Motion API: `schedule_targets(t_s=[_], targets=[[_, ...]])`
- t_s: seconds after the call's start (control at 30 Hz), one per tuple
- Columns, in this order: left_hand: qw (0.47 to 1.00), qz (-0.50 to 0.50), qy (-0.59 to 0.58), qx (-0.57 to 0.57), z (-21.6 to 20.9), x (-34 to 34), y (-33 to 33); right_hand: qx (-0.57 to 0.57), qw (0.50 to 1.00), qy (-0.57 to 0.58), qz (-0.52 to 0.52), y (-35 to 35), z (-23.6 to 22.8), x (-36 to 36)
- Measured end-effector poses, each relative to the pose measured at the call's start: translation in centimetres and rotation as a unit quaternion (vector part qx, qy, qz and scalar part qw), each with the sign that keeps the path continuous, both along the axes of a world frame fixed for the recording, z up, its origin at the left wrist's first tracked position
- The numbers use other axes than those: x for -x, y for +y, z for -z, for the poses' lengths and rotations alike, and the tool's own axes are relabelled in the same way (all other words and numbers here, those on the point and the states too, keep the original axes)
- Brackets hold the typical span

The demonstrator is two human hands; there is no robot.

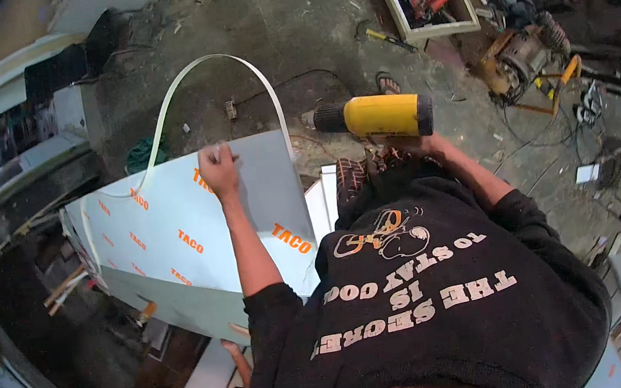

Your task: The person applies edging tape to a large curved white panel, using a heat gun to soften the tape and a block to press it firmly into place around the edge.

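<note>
My right hand (419,144) grips a yellow heat gun (385,115) with a black nozzle, held to the right of a box-like board piece. The nozzle points left toward that piece. White film with orange print covers the top face of the board piece (159,215); its near side is grey. My left hand (220,172) is closed over the top face near its far edge; what its fingers hold, if anything, is hidden. A narrow pale edging strip (209,57) arches above the far edge. One end of the strip runs down the right edge, the other toward the left corner.
Another person's hand (237,355) shows below the board piece. At the far right stands a wooden box (444,28) of tools and cables. A yellow-handled hammer (388,38) lies before it. A motor-like machine (521,57) and cords occupy the right floor.
</note>
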State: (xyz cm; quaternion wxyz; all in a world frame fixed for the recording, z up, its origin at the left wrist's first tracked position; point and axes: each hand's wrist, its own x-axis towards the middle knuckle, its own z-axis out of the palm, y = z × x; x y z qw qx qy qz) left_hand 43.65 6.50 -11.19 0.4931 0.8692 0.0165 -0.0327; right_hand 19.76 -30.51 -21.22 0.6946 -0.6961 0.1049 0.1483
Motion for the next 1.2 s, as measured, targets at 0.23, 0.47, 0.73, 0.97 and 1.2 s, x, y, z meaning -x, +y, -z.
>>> schedule_targets(t_s=[0.23, 0.47, 0.73, 0.97, 1.2], targets=[[0.958, 0.124, 0.252, 0.054, 1.1, -7.7, -8.6, 0.045, 0.995, 0.089, -0.005, 1.2, 0.9, -1.1], [0.883, 0.185, 0.409, 0.136, 4.0, -12.7, -12.0, 0.017, 0.999, 0.003, -0.031, -0.5, 2.7, 0.5], [0.864, 0.183, 0.449, 0.139, 4.9, -15.7, -11.4, -0.255, 0.963, 0.073, -0.044, -0.4, 6.6, 4.6], [0.869, 0.203, 0.445, 0.077, 5.4, -17.5, -10.0, -0.359, 0.910, 0.193, 0.075, 3.3, 8.9, 5.6], [0.876, 0.212, 0.429, 0.066, 5.7, -18.1, -9.4, -0.576, 0.771, 0.207, 0.173, 3.5, 8.6, 5.7]])
